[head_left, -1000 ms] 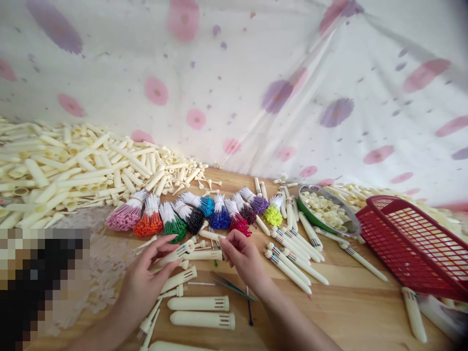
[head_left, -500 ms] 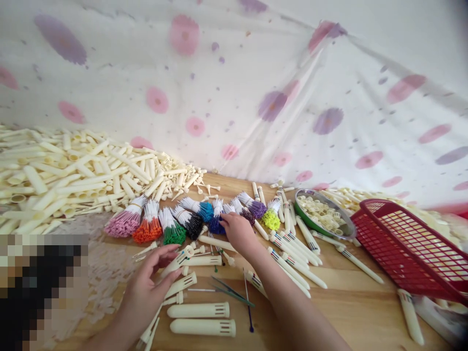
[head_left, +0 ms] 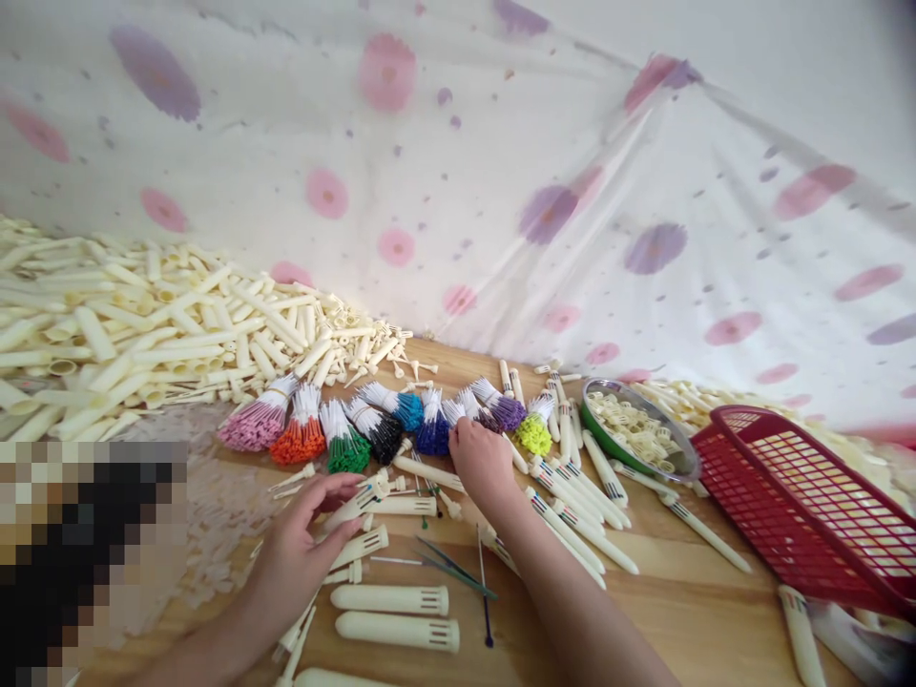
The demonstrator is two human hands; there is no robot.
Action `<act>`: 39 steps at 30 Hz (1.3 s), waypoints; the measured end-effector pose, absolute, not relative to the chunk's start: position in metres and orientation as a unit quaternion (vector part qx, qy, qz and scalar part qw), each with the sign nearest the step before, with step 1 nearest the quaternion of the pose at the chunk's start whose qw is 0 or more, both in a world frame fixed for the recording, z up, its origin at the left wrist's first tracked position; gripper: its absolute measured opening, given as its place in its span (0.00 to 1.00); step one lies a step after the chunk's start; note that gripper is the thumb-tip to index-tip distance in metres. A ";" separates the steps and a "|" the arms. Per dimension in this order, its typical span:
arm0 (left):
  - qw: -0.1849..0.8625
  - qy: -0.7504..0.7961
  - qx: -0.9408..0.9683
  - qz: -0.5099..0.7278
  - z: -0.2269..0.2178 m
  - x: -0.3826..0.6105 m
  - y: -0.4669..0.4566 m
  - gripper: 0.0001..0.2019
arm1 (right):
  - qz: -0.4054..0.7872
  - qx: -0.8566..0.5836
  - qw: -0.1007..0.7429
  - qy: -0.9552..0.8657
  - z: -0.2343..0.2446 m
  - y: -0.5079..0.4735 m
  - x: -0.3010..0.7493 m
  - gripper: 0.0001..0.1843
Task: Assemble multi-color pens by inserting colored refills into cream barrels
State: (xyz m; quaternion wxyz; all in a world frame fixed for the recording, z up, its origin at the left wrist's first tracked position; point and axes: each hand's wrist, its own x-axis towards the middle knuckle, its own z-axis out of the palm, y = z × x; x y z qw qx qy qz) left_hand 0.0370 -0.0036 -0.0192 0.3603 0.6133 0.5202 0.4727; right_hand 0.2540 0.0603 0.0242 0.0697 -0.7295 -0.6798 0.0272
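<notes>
My left hand (head_left: pixel 304 539) is closed around a cream plastic pen barrel (head_left: pixel 352 507), its slotted end tilted up to the right with a little colour in the slots. My right hand (head_left: pixel 487 468) reaches to a row of bundled pen refills with white stems and coloured ends. Its fingers are curled together at a bundle between the blue bundle (head_left: pixel 432 434) and the purple bundle (head_left: pixel 509 410); what they pinch is hidden. Under my hands lie slotted barrels (head_left: pixel 392 599) and dark green tweezers (head_left: pixel 458 574). One loose refill with a dark blue end (head_left: pixel 488 625) rests beside them.
Cream tubes are heaped at the left (head_left: pixel 143 324). On the right are pens with coloured sliders (head_left: pixel 572 534), a green-sided bowl (head_left: pixel 608 441) of small cream parts and a red plastic basket (head_left: pixel 780 515). A flowered sheet (head_left: pixel 458 191) hangs behind the wooden table (head_left: pixel 687 611).
My right hand has moved slightly right along the bundles, from the blue one, and its fingers have curled in. My left hand keeps the barrel. The view has shifted a little.
</notes>
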 end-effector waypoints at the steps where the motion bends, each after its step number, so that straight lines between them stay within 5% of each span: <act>1: 0.358 0.518 0.616 0.474 -0.019 0.037 -0.004 0.13 | 0.040 -0.730 0.072 -0.679 0.025 0.062 0.254 0.10; 12: 0.364 0.528 0.609 0.466 -0.023 0.034 -0.003 0.17 | 0.225 -0.661 0.170 -0.695 0.029 0.052 0.255 0.10; 17: 0.272 0.506 0.680 0.456 -0.021 0.029 -0.005 0.15 | 0.291 -0.548 0.226 -0.751 0.048 0.022 0.275 0.11; 26: 0.160 0.472 0.751 0.433 -0.018 0.024 -0.003 0.20 | 0.131 -0.484 0.167 -0.849 0.062 -0.001 0.314 0.13; 39: 0.143 0.409 0.793 0.428 -0.010 0.029 -0.006 0.27 | 0.089 -0.455 0.127 -0.877 0.062 -0.005 0.291 0.14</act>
